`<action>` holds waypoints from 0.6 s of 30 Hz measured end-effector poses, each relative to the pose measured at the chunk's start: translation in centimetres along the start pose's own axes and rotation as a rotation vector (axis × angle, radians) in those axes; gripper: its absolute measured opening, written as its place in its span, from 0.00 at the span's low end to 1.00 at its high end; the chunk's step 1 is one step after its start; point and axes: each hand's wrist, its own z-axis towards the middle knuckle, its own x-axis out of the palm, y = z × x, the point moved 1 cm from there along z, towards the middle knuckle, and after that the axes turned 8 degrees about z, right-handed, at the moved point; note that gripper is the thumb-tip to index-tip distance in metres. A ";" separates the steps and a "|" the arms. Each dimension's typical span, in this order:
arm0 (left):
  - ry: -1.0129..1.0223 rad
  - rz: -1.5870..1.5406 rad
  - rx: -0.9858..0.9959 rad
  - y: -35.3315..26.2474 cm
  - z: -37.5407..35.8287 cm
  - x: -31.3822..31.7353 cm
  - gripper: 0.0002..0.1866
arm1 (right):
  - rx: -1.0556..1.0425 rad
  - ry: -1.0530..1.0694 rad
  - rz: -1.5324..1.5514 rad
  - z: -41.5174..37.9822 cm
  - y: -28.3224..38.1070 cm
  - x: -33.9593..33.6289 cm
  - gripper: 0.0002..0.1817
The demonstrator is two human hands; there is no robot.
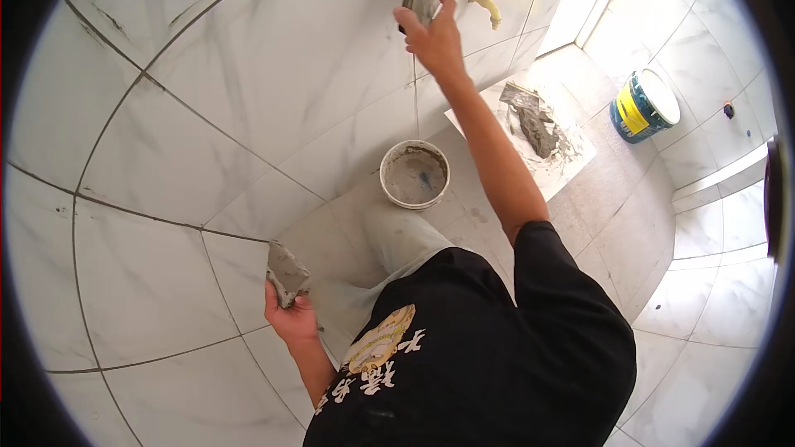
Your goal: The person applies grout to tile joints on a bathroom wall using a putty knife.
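My left hand [291, 316], low on the left side, is closed on the lower edge of a flat grey scraper [286, 269] smeared with wet grout. My right hand [436, 41] reaches up and grips a grout-covered grey pad [421, 0], possibly a sponge. That pad is against the marbled wall tiles [315, 50], at a vertical joint left of a pale yellow tap [490, 2]. Dark grout lines run between the tiles. Between my arms, a white bucket [414, 145] on the floor holds greyish water.
Behind my right forearm, a white board [571, 167] on the floor carries a heap of grey grout [537, 131] and a flat plate-like tool [520, 98]. A blue-green bucket [636, 112] with a yellow label stands farther right, near the opposite tiled wall [712, 281].
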 end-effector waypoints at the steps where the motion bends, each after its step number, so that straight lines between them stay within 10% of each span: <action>1: 0.018 0.018 0.007 -0.1 -0.5 0.8 0.18 | -0.075 -0.088 -0.098 0.6 -1.3 1.4 0.45; 6: 0.044 0.021 0.043 -1.1 -1.1 0.9 0.18 | -0.241 -0.402 -0.330 0.3 -0.2 6.4 0.44; 8: 0.046 -0.001 0.024 -0.9 -1.0 1.1 0.18 | 0.326 0.211 0.202 -1.5 2.5 2.5 0.44; 10: 0.042 0.016 -0.005 -0.7 -0.6 1.1 0.18 | 0.370 0.309 0.163 0.3 1.3 -0.1 0.42; 12: 0.032 0.031 -0.021 -0.5 -0.2 1.1 0.18 | -0.325 0.091 -0.231 3.9 -0.4 -1.6 0.37; 18: 0.060 0.052 0.018 -0.6 -0.7 2.2 0.17 | -0.443 0.031 -0.572 4.1 1.5 -2.9 0.35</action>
